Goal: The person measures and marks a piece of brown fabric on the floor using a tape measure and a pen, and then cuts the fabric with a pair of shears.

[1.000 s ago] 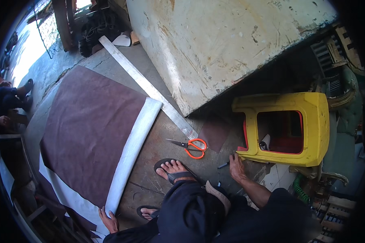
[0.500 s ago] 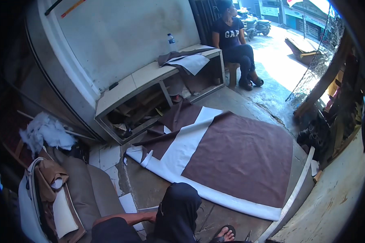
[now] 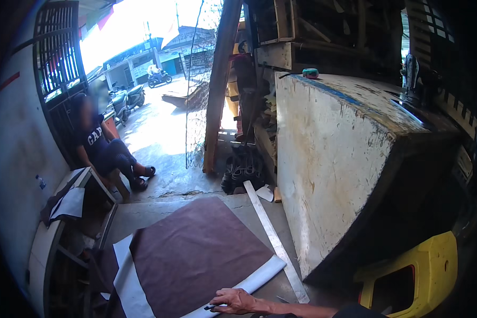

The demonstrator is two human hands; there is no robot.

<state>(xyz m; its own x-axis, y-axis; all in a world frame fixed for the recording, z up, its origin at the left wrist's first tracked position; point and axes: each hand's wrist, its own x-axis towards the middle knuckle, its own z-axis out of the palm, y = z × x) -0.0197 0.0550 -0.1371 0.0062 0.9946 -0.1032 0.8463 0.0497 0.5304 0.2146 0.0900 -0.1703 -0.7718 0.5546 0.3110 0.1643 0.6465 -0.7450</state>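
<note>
Right hand [image 3: 236, 301] at the brown sheet [image 3: 196, 254]

It grips a small dark object [image 3: 212, 307]; the left hand's state I can't tell from here. The sheet spreads ahead and leftward of the right hand, a long pale strip [image 3: 271, 233] ahead and rightward.

1. The sheet [image 3: 201, 254] is laid on the floor [image 3: 143, 213], between the low bench [image 3: 40, 252] at left and the workbench [image 3: 334, 164] at right.
2. The straightedge [image 3: 270, 229] is placed on the floor between the sheet and the workbench; contact with the sheet cannot be determined.
3. Cloth pieces [image 3: 70, 203] are set on the low bench's far end, with a bottle [image 3: 41, 182] stood on their left.
4. A tape measure [image 3: 311, 73] is located on the workbench's top, at its far left corner.
5. A hollow shell [image 3: 435, 273] is positioned before the workbench's near end.
6. A marker [image 3: 215, 308] is held in the right hand [image 3: 234, 301], at the sheet's near edge.
7. A person [image 3: 108, 146] is seated beyond the low bench's far end.
</note>
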